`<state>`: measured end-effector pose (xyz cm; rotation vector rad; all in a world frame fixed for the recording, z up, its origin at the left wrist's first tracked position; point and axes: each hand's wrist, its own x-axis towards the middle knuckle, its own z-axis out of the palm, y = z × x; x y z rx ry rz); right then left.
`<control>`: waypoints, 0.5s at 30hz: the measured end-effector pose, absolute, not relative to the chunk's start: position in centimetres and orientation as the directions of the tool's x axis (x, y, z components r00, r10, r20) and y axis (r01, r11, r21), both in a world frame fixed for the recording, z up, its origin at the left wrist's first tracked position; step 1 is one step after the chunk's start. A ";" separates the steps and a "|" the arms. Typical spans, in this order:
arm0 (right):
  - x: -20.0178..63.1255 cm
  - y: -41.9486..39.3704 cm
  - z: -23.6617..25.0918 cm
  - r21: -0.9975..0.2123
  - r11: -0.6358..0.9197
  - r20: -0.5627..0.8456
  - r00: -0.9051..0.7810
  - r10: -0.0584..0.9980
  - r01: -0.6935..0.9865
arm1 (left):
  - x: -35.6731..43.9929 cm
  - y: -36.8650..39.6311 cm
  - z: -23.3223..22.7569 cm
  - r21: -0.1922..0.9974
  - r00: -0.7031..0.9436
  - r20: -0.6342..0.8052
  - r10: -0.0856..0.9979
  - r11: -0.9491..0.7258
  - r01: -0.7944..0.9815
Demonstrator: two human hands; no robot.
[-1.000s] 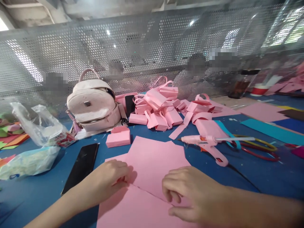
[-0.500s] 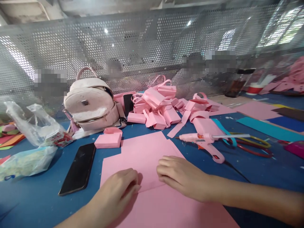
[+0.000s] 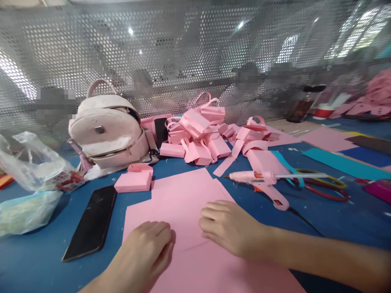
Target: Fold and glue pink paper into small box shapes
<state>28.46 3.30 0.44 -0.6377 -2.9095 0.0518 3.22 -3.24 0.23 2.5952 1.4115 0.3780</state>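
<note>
Large pink paper sheets [image 3: 183, 191] overlap on the table in front of me, with a thin edge line showing between my hands. My left hand [image 3: 149, 244] is curled on the left part of the paper, its fingertips tucked against the sheet. On the right side of the paper rests my right hand [image 3: 226, 226], its fingers bent together and pressed to the surface. Whether any paper is pinched under the fingertips is hidden. Just right of my right hand lies a pink hot glue gun [image 3: 259, 181] with a clear glue stick in its back.
A black phone [image 3: 91, 221], a small folded pink box [image 3: 134, 181], plastic bags [image 3: 27, 211] and a pale backpack [image 3: 106, 130] stand left. Behind are heaped pink paper bags [image 3: 198, 134]. Scissors [image 3: 326, 189] and coloured paper [image 3: 345, 162] lie right. A perforated metal screen [image 3: 183, 53] closes the back.
My left hand has moved slightly left and down, widening the gap between my hands. My right hand stays nearly in place. The view has shifted a little.
</note>
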 end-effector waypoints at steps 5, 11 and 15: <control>28.6 3.7 0.8 -0.192 0.875 0.120 -0.874 0.470 0.444 | 2.8 -2.9 -0.1 0.242 0.578 0.140 0.804 -0.594 0.767; 29.6 5.8 3.1 -0.441 0.812 -0.062 -0.915 0.398 0.383 | 2.3 -2.5 0.0 0.281 0.611 0.096 0.786 -0.610 0.741; 30.1 6.0 3.9 -0.434 0.791 -0.125 -0.899 0.420 0.430 | 2.2 -2.4 0.1 0.299 0.624 0.087 0.777 -0.618 0.727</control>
